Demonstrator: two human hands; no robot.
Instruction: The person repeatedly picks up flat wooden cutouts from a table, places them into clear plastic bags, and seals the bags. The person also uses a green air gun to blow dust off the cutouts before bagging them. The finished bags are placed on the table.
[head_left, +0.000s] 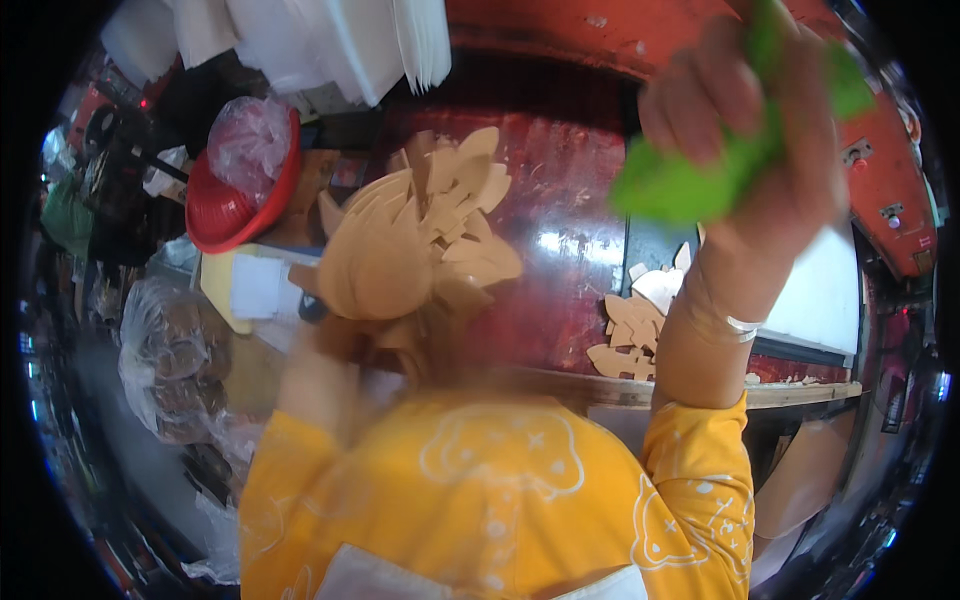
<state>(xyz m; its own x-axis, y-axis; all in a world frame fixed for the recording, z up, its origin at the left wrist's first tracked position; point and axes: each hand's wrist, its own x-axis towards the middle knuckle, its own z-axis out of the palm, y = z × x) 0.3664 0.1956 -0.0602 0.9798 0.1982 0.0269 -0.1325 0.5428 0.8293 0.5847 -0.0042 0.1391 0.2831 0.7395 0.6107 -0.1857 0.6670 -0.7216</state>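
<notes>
My right hand [745,130] is raised at the upper right, blurred by motion, its fingers curled round a limp bright green piece [690,185] with pointed ends. What that piece is made of I cannot make out. At the left, a heap of flat tan cut-out pieces [400,235], some rounded and some pointed, lies on the dark red table [560,160]. Against the heap's near left side is my left hand [335,345], smeared and largely hidden. Whether it grips any of the pieces does not show.
More tan cut-outs [630,335] lie right of centre at the table's near edge, beside a white panel [815,300]. A red basket [220,205] holding clear plastic stands far left. White sheets [340,45] hang over the back left. A clear bag [165,360] sits left.
</notes>
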